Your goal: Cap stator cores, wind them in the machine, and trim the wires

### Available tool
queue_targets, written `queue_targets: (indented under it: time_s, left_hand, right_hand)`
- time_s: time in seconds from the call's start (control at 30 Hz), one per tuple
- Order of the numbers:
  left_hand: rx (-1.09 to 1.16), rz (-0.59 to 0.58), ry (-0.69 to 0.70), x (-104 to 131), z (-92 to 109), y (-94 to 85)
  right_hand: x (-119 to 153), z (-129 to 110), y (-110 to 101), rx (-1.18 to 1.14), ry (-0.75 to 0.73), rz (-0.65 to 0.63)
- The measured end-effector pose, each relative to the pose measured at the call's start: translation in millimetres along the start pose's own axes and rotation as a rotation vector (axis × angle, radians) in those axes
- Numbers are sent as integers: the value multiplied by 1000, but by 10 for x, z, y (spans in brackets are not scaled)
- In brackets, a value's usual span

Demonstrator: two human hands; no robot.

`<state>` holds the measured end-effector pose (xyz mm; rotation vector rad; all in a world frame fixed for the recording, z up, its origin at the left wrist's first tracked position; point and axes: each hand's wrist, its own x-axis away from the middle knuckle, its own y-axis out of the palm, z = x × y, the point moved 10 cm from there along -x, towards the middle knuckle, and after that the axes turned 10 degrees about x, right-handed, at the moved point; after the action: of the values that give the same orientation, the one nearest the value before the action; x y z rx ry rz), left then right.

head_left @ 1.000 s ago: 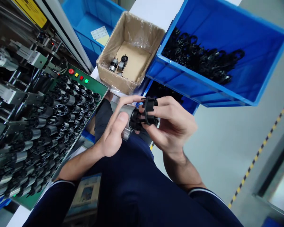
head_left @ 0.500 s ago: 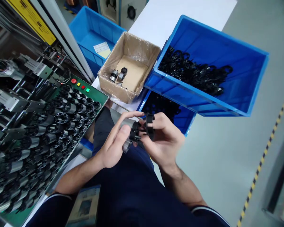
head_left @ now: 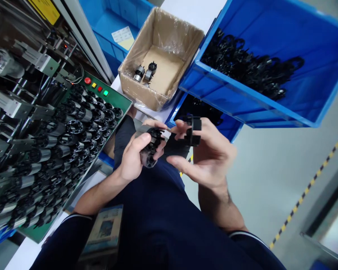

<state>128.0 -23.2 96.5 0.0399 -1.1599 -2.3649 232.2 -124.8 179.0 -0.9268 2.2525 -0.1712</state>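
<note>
My left hand (head_left: 133,157) is closed around a pair of grey metal stator cores (head_left: 150,148) with black toothed plastic ends, held above my lap. To the right of them, my right hand (head_left: 214,155) carries black plastic ring pieces (head_left: 195,131) on its curled fingers, with the thumb spread away below. A gap separates these ring pieces from the stator cores. How many ring pieces the fingers hold is hard to make out.
At left, many similar stator cores (head_left: 74,126) stand in rows on a green machine table (head_left: 124,104) with buttons. Ahead, a plastic-lined cardboard box (head_left: 146,93) contains several small parts. Black plastic pieces (head_left: 248,63) fill part of a blue bin (head_left: 273,114) at right; another blue bin (head_left: 238,131) sits beneath.
My right hand has drawn away to the right from the stator cores, taking black ring pieces with it, and its thumb has opened. My left hand has tilted the cores. The view has shifted slightly.
</note>
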Motion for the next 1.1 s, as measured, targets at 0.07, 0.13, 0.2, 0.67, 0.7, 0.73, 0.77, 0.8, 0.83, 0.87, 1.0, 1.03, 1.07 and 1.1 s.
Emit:
queue_targets:
  time_s: [0.07, 0.13, 0.2, 0.67, 0.7, 0.73, 0.77, 0.8, 0.83, 0.87, 1.0, 1.03, 1.07, 1.1]
  left_hand:
    - [-1, 24, -2, -20, 18, 15]
    - [6, 19, 12, -40, 68, 65]
    - [19, 12, 32, -56, 123, 96]
    - [59, 344, 121, 12, 67, -101]
    - [52, 369, 113, 27, 63, -94]
    - [40, 386, 97, 39, 58, -81]
    - [24, 402, 89, 51, 66, -70]
    - [9, 419, 86, 63, 79, -63]
    - [2, 437, 96, 75, 98, -64]
    - [0, 447, 113, 85, 119, -64]
    - [18, 447, 220, 116, 183, -94]
    - [6, 435, 225, 116, 180, -102]
    - [-20, 425, 218, 114, 172, -111]
    - [-51, 415, 204, 111, 162, -120]
  right_hand:
    - [25, -28, -4, 2, -1, -20]
    - [46, -46, -37, 15, 32, -13]
    - [75, -42, -90, 71, 82, 0]
    - [323, -47, 105, -157, 81, 120]
    - [353, -21, 153, -196, 100, 157]
    - [382, 3, 197, -214, 107, 181]
    - [406, 23, 240, -216, 105, 183]
    - [425, 41, 273, -205, 98, 172]
    - [438, 65, 302, -184, 100, 142]
    - [446, 94, 328, -155, 113, 97]
    - [452, 121, 348, -70, 142, -73]
    - [447, 104, 333, -62, 140, -88]
    - [443, 90, 310, -55, 145, -89]
    - [438, 82, 283, -45, 155, -81]
